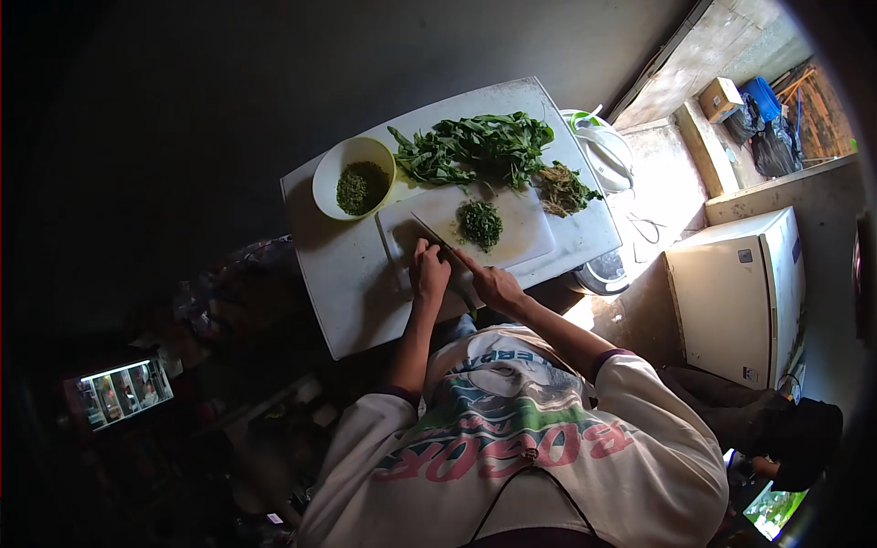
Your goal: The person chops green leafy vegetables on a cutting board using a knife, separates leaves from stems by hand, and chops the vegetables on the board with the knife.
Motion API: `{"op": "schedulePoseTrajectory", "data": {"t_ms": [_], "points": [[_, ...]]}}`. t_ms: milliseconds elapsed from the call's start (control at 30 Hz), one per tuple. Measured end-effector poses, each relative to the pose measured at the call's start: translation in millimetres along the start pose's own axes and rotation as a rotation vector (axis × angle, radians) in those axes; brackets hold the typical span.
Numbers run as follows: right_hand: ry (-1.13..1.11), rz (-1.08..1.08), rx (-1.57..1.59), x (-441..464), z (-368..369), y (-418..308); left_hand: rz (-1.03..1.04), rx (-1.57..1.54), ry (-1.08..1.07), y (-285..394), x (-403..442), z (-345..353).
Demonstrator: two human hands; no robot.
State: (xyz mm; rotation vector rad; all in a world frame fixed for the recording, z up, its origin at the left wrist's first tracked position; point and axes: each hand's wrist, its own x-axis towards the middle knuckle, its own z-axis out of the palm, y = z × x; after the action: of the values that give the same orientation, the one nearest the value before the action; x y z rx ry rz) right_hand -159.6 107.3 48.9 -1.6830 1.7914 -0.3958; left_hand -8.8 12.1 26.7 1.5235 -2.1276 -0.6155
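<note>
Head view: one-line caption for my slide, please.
Right hand holding a knife over a cutting board, left hand close by, chopped greens on the board, bowl and leafy greens beyond.

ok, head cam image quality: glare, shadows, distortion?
Head view: glare washes out the floor right of the table; the wall behind sinks toward black; shadow covers the left end of the cutting board, around the left hand; wide-angle bowing, dark corners; lower-left clutter mostly unreadable.

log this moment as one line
right hand: holding knife; left hand: beside knife, grip hidden; chopped greens: on cutting board; bowl: green bits inside
</note>
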Motion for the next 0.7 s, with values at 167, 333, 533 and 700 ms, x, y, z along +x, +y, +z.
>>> {"op": "schedulePoseTrajectory", "data": {"t_ms": [167,333,533,700], "points": [[-0.060,0.013,-0.023,-15,-12,4,0.003,0.046,0.005,-13,0,11],[-0.187,0.110,-0.071,-34,-39,4,0.021,-0.047,0.052,-18,1,13],[-0.150,0.172,-0.051,-39,-54,-9,0.031,-0.126,0.054,-24,6,16],[-0.220,0.147,-0.055,-47,-66,-26,-0.005,-0.024,-0.013,-15,8,6]]}}
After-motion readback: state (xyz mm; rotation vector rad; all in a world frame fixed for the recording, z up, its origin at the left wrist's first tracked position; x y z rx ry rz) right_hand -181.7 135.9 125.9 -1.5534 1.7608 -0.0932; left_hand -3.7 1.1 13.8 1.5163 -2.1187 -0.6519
